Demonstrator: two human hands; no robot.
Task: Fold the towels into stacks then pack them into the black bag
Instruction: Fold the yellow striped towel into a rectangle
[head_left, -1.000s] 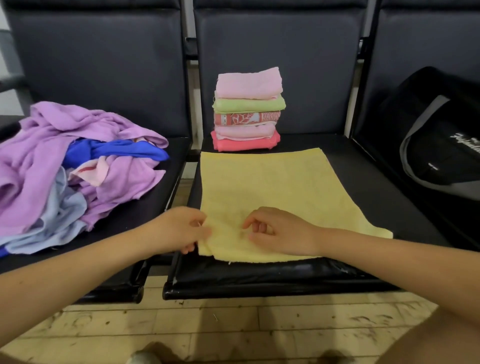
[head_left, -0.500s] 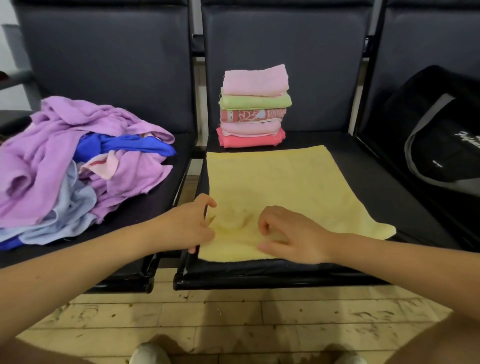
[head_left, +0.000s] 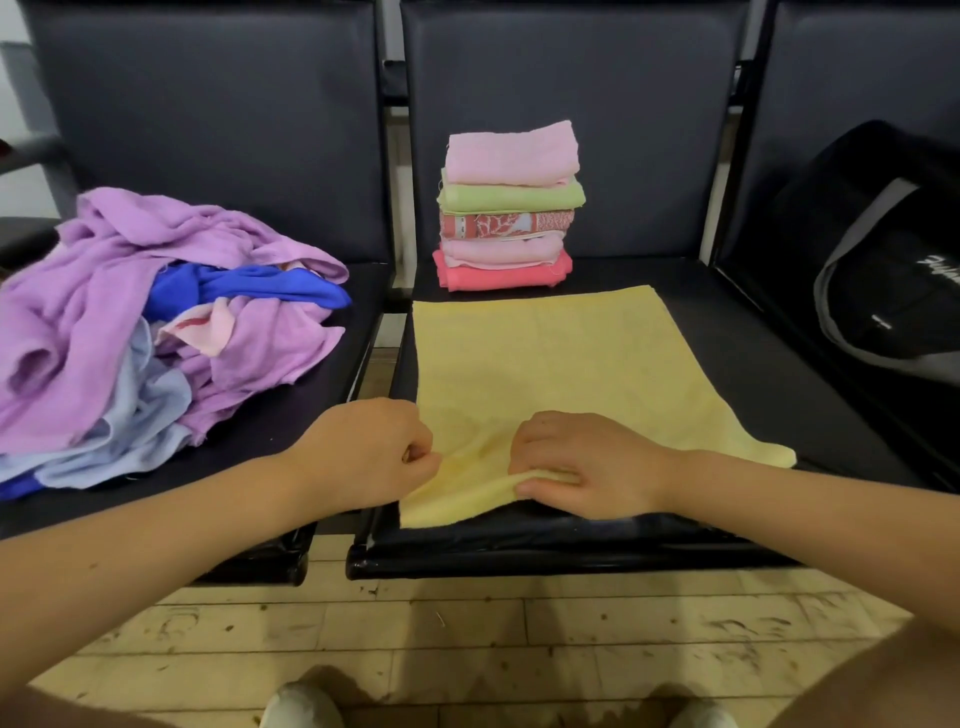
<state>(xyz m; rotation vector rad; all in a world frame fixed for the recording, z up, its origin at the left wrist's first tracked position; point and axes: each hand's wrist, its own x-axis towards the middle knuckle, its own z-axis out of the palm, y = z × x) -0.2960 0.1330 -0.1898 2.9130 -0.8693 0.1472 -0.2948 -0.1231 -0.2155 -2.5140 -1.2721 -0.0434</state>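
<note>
The yellow towel (head_left: 561, 374) lies flat on the middle seat (head_left: 737, 332), before the folded stack (head_left: 511, 208). The left hand (head_left: 369, 457), fingers curled, pinches its near left edge. The right hand (head_left: 587, 467) grips a raised fold near the front edge. The black bag (head_left: 883, 270) sits on the right seat.

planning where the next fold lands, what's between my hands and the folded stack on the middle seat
Only the far part of the yellow towel that both hands grip, then a narrow strip of bare seat before the folded stack, seen in the head view.
</note>
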